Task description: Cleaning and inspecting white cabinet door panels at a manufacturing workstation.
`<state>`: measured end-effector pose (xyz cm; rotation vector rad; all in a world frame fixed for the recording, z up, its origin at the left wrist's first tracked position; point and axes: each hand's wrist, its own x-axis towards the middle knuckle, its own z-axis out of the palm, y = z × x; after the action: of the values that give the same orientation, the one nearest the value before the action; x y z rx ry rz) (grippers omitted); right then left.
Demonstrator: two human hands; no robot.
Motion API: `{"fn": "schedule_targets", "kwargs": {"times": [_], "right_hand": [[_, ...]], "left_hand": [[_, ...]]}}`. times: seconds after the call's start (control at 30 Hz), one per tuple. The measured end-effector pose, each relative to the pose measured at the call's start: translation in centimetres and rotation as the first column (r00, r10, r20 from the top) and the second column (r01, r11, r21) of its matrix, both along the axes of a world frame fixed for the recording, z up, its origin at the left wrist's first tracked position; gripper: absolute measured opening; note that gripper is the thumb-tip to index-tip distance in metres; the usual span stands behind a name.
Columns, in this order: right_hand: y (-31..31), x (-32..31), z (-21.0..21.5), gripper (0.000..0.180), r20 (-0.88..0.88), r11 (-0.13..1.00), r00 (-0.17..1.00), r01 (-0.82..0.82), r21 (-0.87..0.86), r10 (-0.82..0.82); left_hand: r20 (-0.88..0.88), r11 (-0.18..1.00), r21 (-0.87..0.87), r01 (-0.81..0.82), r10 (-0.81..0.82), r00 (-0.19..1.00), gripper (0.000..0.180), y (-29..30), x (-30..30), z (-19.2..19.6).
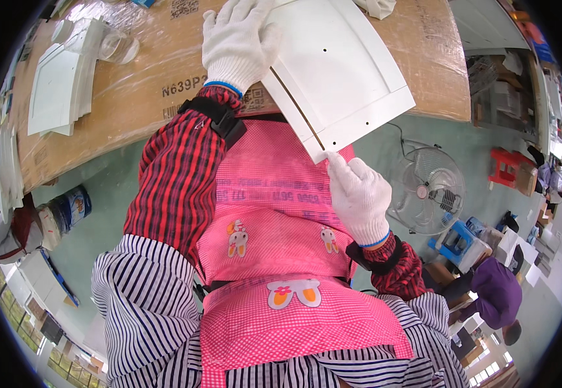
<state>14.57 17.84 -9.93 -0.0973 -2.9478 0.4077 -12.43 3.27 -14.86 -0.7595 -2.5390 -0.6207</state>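
A white panel (339, 71) with a raised frame border, small dark holes and a long dark groove along its left edge lies tilted on the cardboard-covered table. Its near corner juts past the table's front edge. My right hand (360, 199), in a white knitted glove, has thumb and forefinger closed at that near corner. The other fingers curl in below it. At the panel's far left edge is my left hand (239, 44), also gloved, its fingers stretched out flat and its thumb against the panel. Whatever lies under the left palm is hidden.
On the table's left stand thin white boards (61, 84) beside a clear plastic container (118, 46). Brown cardboard (145, 97) under plastic wrap covers the tabletop. A wire-caged fan (427, 187) stands right of me, with a red stool (508, 169) beyond. A person in purple (496, 291) is at lower right.
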Motion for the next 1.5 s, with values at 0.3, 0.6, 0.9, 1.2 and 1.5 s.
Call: {"fn": "schedule_targets", "kwargs": {"times": [0.3,0.6,0.9,1.2,1.5], "right_hand": [[0.3,-1.1,-0.5,0.024,-0.025,0.998,0.999,0.039,-0.051,-0.04],[3.2,-3.0,-1.5,0.015,-0.114,0.983,0.987,0.092,-0.158,-0.11],[5.9,0.8,-1.9,0.02,-0.108,0.901,0.899,0.407,-0.15,-0.424],[7.0,1.9,-2.7,0.017,-0.218,0.787,0.803,0.421,-0.451,-0.554],[13.0,0.0,0.4,0.019,-0.274,0.754,0.741,0.446,-0.483,-0.613]], "left_hand": [[0.008,1.0,-0.019,-0.025,0.025,1.0,0.048,-0.7,-0.5,-0.2],[0.013,0.952,-0.302,0.041,-0.039,0.999,0.055,-3.2,-3.2,-4.0],[0.313,0.882,-0.266,0.39,-0.304,0.9,0.088,-3.9,-1.1,3.6],[0.376,0.895,-0.27,0.355,-0.241,0.895,0.087,-7.6,4.9,5.5],[0.404,0.922,-0.261,0.285,-0.164,0.9,0.047,-0.2,12.4,5.5]]}}
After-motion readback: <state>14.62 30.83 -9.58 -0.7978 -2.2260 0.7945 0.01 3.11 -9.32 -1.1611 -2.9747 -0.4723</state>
